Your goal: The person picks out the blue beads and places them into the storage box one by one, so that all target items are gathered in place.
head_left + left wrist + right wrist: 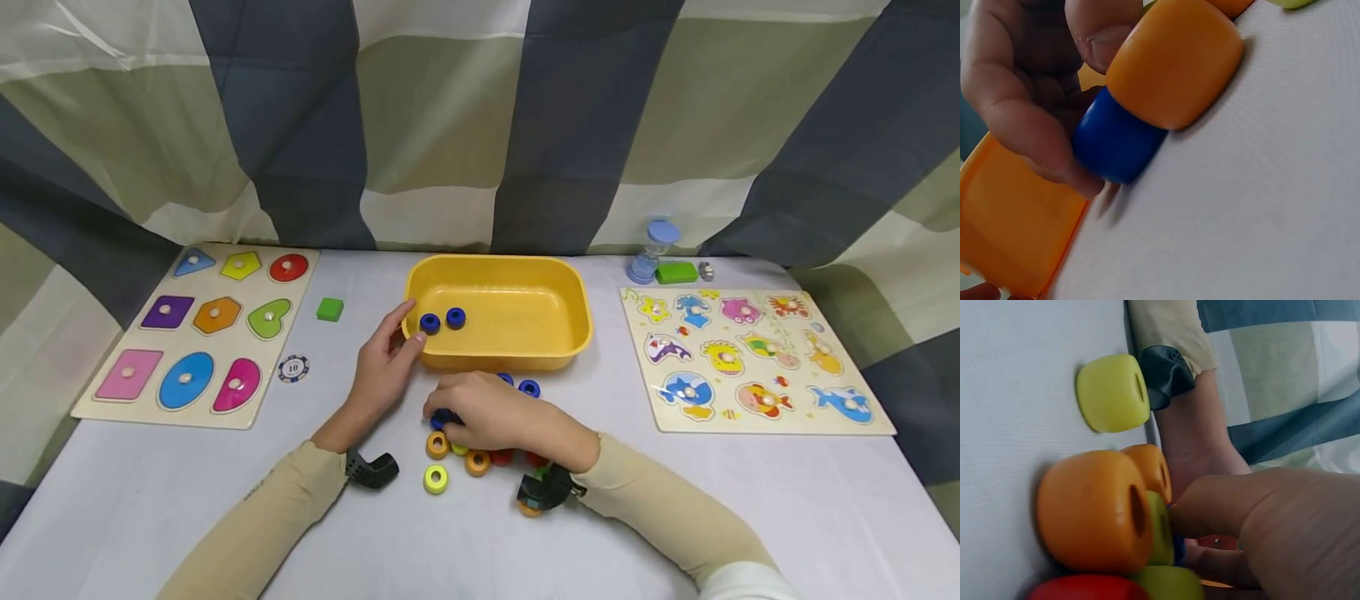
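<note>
My right hand (487, 410) pinches a blue bead (1119, 137) between thumb and fingers, low over the table. An orange bead (1175, 62) overlaps it in the left wrist view. Around that hand lie more holed beads: orange (477, 462), yellow (436, 479) and red, partly hidden under the hand and wrist. Blue beads (529, 389) show behind it, at the tray's near side. At the left end of the yellow tray (517, 359), my left hand (382, 367) touches the rim with extended thumb and fingers. Inside the tray sit two blue beads (455, 317).
A shape puzzle board (217, 333) lies at left, beside a green block (330, 309) and a poker chip (293, 368). At right is a sea-animal puzzle board (720, 392). Behind it stand an hourglass (652, 252), another green block (677, 272) and a small silvery object (706, 271).
</note>
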Demonstrator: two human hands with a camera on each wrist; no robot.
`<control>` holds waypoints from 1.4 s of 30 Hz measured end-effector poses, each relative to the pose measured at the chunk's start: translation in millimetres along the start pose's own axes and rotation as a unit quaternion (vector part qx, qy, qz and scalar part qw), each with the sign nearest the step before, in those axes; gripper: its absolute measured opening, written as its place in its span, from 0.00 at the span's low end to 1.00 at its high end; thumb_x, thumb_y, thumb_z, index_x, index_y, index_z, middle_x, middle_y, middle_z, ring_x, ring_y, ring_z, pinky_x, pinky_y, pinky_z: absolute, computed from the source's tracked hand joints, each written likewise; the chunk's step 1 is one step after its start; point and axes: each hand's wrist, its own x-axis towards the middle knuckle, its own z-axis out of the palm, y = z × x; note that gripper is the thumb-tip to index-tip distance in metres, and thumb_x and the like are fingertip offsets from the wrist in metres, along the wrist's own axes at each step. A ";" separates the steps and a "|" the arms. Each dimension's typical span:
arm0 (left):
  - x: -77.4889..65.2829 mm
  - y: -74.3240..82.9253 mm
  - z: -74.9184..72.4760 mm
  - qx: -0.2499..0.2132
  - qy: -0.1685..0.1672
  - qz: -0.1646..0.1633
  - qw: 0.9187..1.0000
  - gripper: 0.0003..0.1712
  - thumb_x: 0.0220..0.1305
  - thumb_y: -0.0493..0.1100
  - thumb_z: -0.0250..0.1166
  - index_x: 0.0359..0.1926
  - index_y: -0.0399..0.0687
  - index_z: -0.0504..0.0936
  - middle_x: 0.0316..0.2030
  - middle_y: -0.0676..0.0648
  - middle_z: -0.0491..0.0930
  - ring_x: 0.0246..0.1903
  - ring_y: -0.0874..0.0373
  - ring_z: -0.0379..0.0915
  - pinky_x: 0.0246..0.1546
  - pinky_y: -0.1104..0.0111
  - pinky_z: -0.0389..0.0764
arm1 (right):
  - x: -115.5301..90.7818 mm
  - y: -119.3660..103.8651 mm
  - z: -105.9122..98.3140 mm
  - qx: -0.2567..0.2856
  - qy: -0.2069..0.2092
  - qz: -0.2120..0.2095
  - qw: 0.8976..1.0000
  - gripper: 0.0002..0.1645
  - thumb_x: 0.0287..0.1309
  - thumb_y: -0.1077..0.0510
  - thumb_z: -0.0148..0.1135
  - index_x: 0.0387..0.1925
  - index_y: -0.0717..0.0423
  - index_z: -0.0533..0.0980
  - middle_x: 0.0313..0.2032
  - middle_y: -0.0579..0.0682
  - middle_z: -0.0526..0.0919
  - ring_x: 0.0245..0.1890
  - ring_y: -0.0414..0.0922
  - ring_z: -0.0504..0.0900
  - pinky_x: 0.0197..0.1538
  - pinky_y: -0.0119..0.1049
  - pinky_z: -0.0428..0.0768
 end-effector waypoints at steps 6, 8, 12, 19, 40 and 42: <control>0.6 -3.7 -0.5 -0.004 0.004 0.012 1.000 0.30 0.72 0.47 0.55 0.72 0.57 0.62 0.72 0.49 0.61 0.69 0.50 0.63 0.66 0.57 0.70 | 0.2 1.3 1.7 0.014 0.009 0.005 1.000 0.13 0.58 0.58 0.64 0.46 0.49 0.83 0.39 0.43 0.84 0.36 0.35 0.77 0.44 0.28 0.78; 0.8 -3.7 -0.2 -0.004 0.003 0.010 1.000 0.30 0.72 0.47 0.55 0.72 0.57 0.62 0.73 0.49 0.60 0.69 0.51 0.63 0.66 0.57 0.70 | 0.3 1.7 2.3 0.018 0.011 0.007 1.000 0.13 0.58 0.58 0.64 0.46 0.50 0.83 0.40 0.43 0.84 0.36 0.36 0.78 0.45 0.28 0.79; 1.1 -4.5 0.1 -0.007 0.000 0.004 1.000 0.30 0.72 0.46 0.56 0.72 0.55 0.61 0.73 0.48 0.59 0.70 0.50 0.62 0.66 0.57 0.70 | 0.6 1.5 3.2 0.019 0.011 0.008 1.000 0.13 0.59 0.57 0.64 0.47 0.50 0.82 0.41 0.43 0.85 0.39 0.35 0.80 0.48 0.30 0.80; 0.8 -4.2 -1.5 0.003 0.003 0.007 1.000 0.30 0.71 0.44 0.56 0.72 0.52 0.62 0.73 0.45 0.60 0.69 0.48 0.62 0.66 0.56 0.70 | 3.3 0.0 -8.1 0.043 0.024 -0.018 0.999 0.15 0.61 0.57 0.64 0.49 0.53 0.82 0.45 0.44 0.85 0.42 0.36 0.80 0.49 0.26 0.80; 0.9 -6.0 2.7 0.005 0.002 0.006 1.000 0.29 0.72 0.47 0.54 0.72 0.55 0.62 0.73 0.49 0.60 0.70 0.53 0.61 0.67 0.60 0.68 | 36.4 87.4 -42.2 0.132 0.068 0.223 0.963 0.14 0.59 0.60 0.66 0.47 0.58 0.83 0.44 0.52 0.86 0.44 0.46 0.81 0.55 0.40 0.81; 2.0 -6.2 2.1 0.005 0.005 0.008 1.000 0.29 0.72 0.46 0.55 0.72 0.55 0.63 0.73 0.49 0.60 0.70 0.53 0.62 0.67 0.60 0.69 | 38.9 88.0 -41.7 0.141 0.060 0.226 0.962 0.14 0.59 0.62 0.66 0.47 0.58 0.82 0.46 0.52 0.86 0.45 0.46 0.81 0.56 0.40 0.81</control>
